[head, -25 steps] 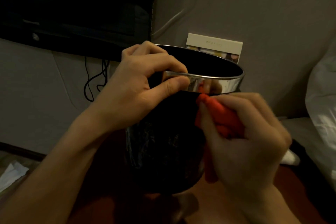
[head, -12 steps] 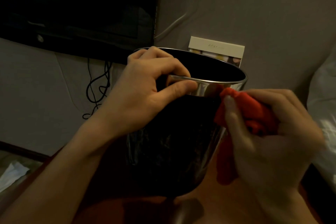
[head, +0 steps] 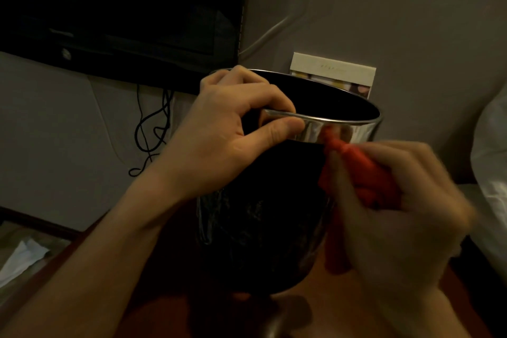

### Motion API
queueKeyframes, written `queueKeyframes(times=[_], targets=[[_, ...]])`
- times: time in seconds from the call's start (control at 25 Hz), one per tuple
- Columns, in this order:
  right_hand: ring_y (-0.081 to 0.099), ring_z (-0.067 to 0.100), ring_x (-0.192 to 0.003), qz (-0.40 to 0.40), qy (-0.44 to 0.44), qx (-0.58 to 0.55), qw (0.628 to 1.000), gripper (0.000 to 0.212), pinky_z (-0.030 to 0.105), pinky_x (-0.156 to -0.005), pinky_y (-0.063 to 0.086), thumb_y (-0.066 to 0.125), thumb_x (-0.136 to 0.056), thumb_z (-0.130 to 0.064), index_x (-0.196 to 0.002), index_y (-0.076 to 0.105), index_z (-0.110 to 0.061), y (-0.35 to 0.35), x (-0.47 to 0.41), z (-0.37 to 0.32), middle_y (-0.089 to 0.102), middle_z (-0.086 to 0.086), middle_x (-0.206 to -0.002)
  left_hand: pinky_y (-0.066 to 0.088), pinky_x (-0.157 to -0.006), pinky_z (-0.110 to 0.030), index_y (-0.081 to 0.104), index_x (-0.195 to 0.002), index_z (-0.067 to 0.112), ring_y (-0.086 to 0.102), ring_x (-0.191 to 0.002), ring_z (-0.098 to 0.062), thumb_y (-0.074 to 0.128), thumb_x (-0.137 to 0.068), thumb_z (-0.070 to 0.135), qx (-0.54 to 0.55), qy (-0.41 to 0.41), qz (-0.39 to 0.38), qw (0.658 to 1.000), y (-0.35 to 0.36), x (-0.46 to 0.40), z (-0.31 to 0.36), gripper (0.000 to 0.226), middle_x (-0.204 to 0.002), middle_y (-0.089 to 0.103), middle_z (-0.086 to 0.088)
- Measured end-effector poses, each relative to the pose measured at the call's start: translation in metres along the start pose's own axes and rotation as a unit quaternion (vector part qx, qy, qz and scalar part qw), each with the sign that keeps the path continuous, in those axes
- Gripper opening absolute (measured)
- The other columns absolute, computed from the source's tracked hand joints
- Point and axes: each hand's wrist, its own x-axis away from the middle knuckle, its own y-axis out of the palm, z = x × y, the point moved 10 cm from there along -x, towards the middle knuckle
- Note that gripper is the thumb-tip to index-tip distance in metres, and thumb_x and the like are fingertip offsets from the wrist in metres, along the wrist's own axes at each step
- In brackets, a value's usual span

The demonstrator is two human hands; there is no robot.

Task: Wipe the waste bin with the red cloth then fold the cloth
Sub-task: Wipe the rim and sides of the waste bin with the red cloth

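Wiping stage: left hand point(head: 219, 132) pinches the chrome rim of the black waste bin point(head: 263, 222), apparently steadying it near the wooden table's point(head: 310, 293) far edge, while right hand point(head: 397, 206) clamps the bunched red cloth point(head: 356, 170) against its upper wall.

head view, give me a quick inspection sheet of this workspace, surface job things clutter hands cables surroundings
surface: reddish-brown table, partly in shadow
job's things: dark waste bin with shiny metal rim, upright; red cloth bunched, pressed against the rim's outer band
clutter: white paper low at left
hands: left hand pinches the bin rim; right hand grips the cloth, blurred
cables: black cables hang below the screen; white cable loops on the wall
surroundings: dark screen, card box behind the bin, white bedding at right
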Motion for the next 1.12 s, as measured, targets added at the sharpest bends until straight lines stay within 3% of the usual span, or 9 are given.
queueKeyframes(times=[0.08, 0.28, 0.48, 0.6, 0.72, 0.84, 0.96, 1.12], targets=[[0.054, 0.007, -0.081, 0.017, 0.018, -0.009, 1.000, 0.021, 0.007, -0.078, 0.039, 0.072, -0.093, -0.023, -0.092, 0.073, -0.002, -0.003, 0.001, 0.006, 0.058, -0.002, -0.091, 0.029, -0.101, -0.025, 0.058, -0.089, 0.046, 0.049, -0.111, -0.016, 0.056, -0.081, 0.052, 0.000, 0.002, 0.005, 1.000, -0.001, 0.000, 0.000, 0.010, -0.097, 0.054, 0.015], [0.060, 0.009, -0.081, -0.059, -0.032, -0.032, 0.997, 0.014, 0.017, -0.072, 0.049, 0.078, -0.087, -0.018, -0.092, 0.077, -0.005, 0.029, 0.026, -0.014, 0.068, 0.003, -0.091, 0.030, -0.101, -0.027, 0.056, -0.088, 0.048, 0.051, -0.108, -0.013, 0.056, -0.081, 0.052, 0.004, 0.017, 0.011, 1.000, -0.004, 0.001, 0.000, 0.008, -0.097, 0.054, 0.017], [0.056, 0.008, -0.080, 0.031, 0.035, -0.023, 0.999, 0.018, 0.008, -0.077, 0.040, 0.072, -0.092, -0.020, -0.092, 0.073, -0.003, -0.005, 0.000, 0.012, 0.060, -0.002, -0.091, 0.029, -0.102, -0.028, 0.058, -0.088, 0.042, 0.050, -0.103, -0.002, 0.056, -0.082, 0.048, 0.005, 0.018, 0.024, 1.000, -0.007, 0.002, 0.001, 0.009, -0.094, 0.054, 0.017], [0.058, 0.007, -0.082, -0.017, 0.014, -0.031, 0.999, 0.015, 0.008, -0.078, 0.042, 0.075, -0.090, -0.018, -0.093, 0.075, -0.004, 0.013, 0.012, -0.001, 0.063, -0.001, -0.091, 0.028, -0.102, -0.032, 0.061, -0.089, 0.035, 0.048, -0.096, 0.004, 0.054, -0.084, 0.044, -0.037, 0.030, 0.043, 0.998, -0.003, 0.004, 0.014, 0.012, -0.087, 0.054, 0.018], [0.061, 0.009, -0.081, -0.062, -0.028, -0.035, 0.997, 0.011, 0.014, -0.074, 0.046, 0.078, -0.086, -0.015, -0.091, 0.076, -0.006, 0.026, 0.021, -0.014, 0.069, 0.003, -0.093, 0.022, -0.099, -0.031, 0.061, -0.095, 0.030, 0.045, -0.099, 0.001, 0.051, -0.086, 0.047, -0.114, 0.059, 0.041, 0.991, 0.017, 0.007, 0.039, 0.022, -0.086, 0.050, 0.023], [0.057, 0.006, -0.082, -0.012, 0.001, -0.035, 0.999, 0.015, 0.008, -0.077, 0.042, 0.075, -0.088, -0.019, -0.093, 0.075, -0.005, 0.006, 0.006, 0.004, 0.063, 0.000, -0.091, 0.022, -0.099, -0.024, 0.057, -0.090, 0.039, 0.045, -0.104, -0.002, 0.053, -0.084, 0.051, -0.070, 0.026, 0.039, 0.996, 0.011, 0.004, 0.027, 0.014, -0.091, 0.052, 0.021], [0.052, 0.006, -0.080, 0.036, 0.060, -0.017, 0.997, 0.021, 0.005, -0.076, 0.037, 0.067, -0.095, -0.025, -0.093, 0.070, -0.004, -0.014, -0.008, 0.029, 0.058, 0.000, -0.087, 0.030, -0.102, -0.028, 0.057, -0.086, 0.046, 0.046, -0.106, 0.002, 0.054, -0.081, 0.053, -0.015, -0.002, 0.040, 0.999, -0.002, 0.003, 0.008, 0.010, -0.097, 0.054, 0.019], [0.055, 0.007, -0.082, 0.003, 0.037, -0.040, 0.999, 0.015, 0.007, -0.078, 0.039, 0.070, -0.093, -0.019, -0.093, 0.073, -0.004, 0.004, 0.003, 0.012, 0.062, 0.001, -0.089, 0.032, -0.101, -0.032, 0.056, -0.087, 0.047, 0.045, -0.105, 0.005, 0.055, -0.082, 0.051, -0.011, 0.010, 0.037, 0.999, -0.001, 0.003, 0.008, 0.007, -0.097, 0.054, 0.018]])
